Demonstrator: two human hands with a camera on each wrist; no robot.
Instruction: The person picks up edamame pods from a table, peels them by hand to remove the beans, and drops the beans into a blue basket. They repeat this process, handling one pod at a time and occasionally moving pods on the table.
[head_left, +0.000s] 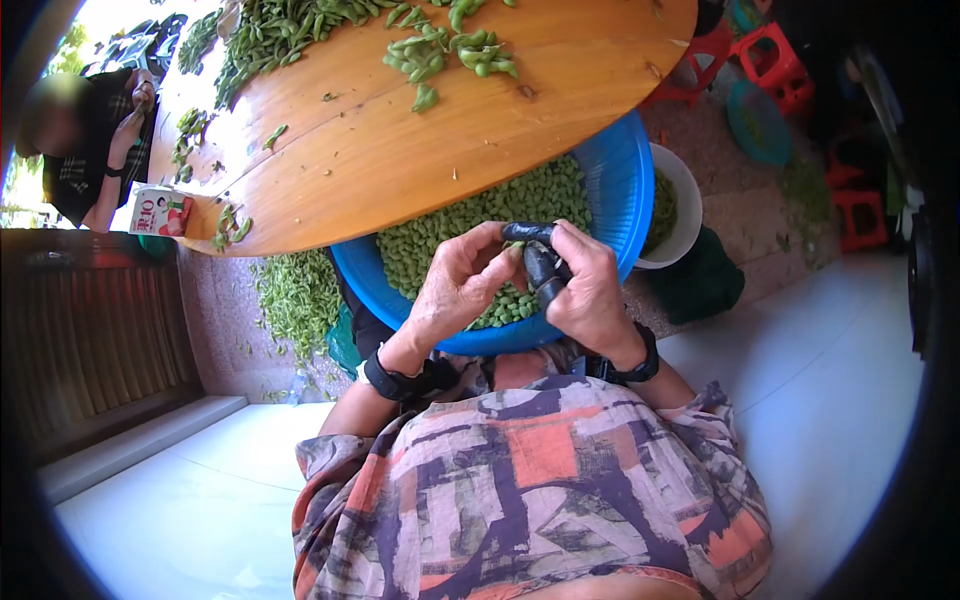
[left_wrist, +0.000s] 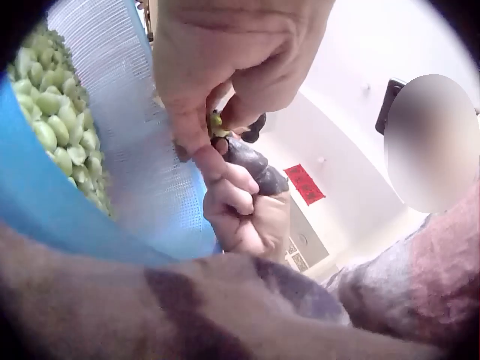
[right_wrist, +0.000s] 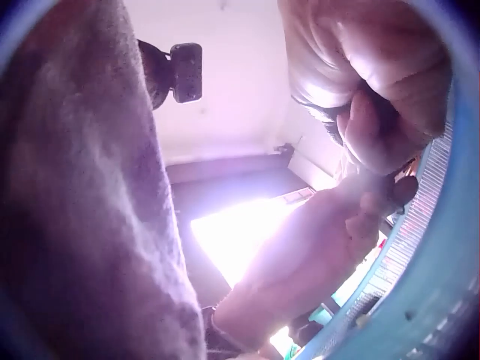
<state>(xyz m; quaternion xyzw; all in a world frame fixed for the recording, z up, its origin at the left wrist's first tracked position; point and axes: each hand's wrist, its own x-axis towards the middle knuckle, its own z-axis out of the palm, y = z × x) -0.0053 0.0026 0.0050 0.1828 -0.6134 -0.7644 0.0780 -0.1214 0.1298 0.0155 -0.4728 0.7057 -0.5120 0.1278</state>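
My left hand and right hand meet over a blue basin filled with shelled green soybeans. Between the fingertips is a small green soybean pod, mostly covered by them. The left thumb and fingers pinch it from one side. On the right hand, black coverings wrap the thumb and index finger, which grip the pod's other side. In the right wrist view, the hands hide the pod.
A wooden table overhangs the basin's far side, with unshelled pods heaped on it. Empty-looking pods lie on the floor at left. A white bucket stands to the right, red stools beyond. Another person sits across the table.
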